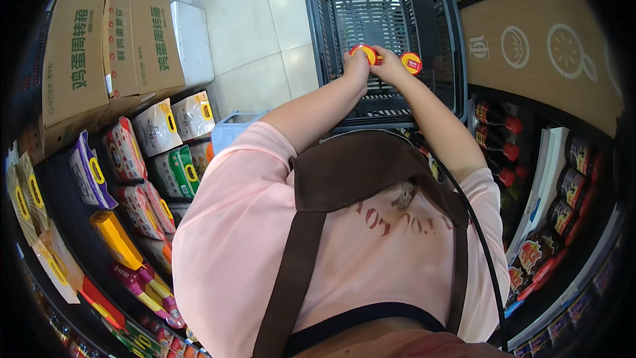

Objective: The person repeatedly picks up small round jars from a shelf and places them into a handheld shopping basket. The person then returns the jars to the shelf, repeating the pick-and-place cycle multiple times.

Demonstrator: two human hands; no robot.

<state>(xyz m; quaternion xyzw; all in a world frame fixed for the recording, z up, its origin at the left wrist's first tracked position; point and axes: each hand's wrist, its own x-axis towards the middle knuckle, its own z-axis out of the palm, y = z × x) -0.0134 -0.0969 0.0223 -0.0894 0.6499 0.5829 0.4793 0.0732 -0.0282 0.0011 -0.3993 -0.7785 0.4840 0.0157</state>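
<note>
Over the dark plastic shopping basket (316,35), my left hand (355,68) grips a container with a round red-and-yellow top (366,51). Close against it, my right hand (389,65) has its fingers around the right side of the same container, where a bit of red and yellow shows. My fingers hide most of its body. A second container with a round red-and-yellow lid (411,63) is just right of my right hand, inside the basket. The basket's slotted bottom (370,15) shows beyond my hands.
Cardboard cartons (74,59) and a white foam box (191,44) stand at left on the tiled floor (243,25). Bagged goods (124,149) fill the left shelves. Dark bottles with red caps (492,114) line the right shelf below a brown panel (536,44). A black cable (477,228) crosses my right side.
</note>
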